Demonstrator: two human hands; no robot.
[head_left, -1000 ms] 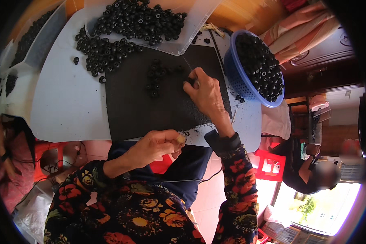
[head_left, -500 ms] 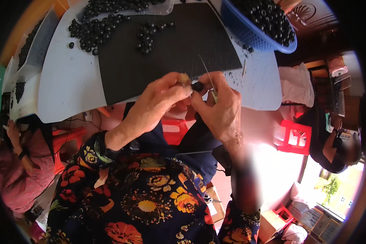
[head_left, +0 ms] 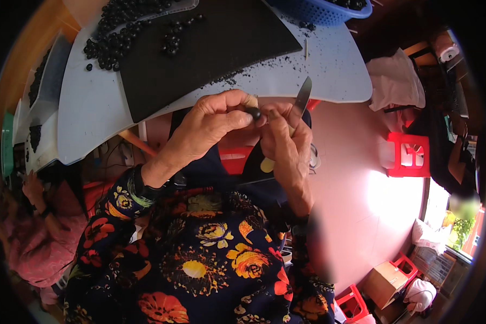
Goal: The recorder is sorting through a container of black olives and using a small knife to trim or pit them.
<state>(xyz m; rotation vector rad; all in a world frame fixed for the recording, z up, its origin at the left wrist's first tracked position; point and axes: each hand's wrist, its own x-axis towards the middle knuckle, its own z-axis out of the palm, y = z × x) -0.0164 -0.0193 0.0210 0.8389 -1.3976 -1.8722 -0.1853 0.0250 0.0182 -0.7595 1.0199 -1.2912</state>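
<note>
My left hand (head_left: 216, 116) pinches a small round black piece (head_left: 253, 113) between thumb and fingers, just past the near edge of the table. A tan cover (head_left: 250, 101) sits on one of its fingertips. Close beside it, my right hand (head_left: 290, 132) is closed around a small knife (head_left: 303, 97), blade slanting up and away, pale yellow handle showing below the palm. Its thumb and a finger also come close to the black piece; whether they touch it I cannot tell. A small cluster of similar black pieces (head_left: 173, 40) lies on the dark mat (head_left: 210, 48).
A larger black heap (head_left: 110, 40) lies beside the mat on the pale table (head_left: 340, 75). At the far edge stands a blue basket (head_left: 318, 12) of black pieces. Dark crumbs and a thin stick (head_left: 306, 49) lie nearby. Red stools (head_left: 409, 155) and other people are around.
My view has shifted, so the table and basket sit higher in the picture. The knife blade has turned to lean right, its flat side showing, and my right hand has rotated.
</note>
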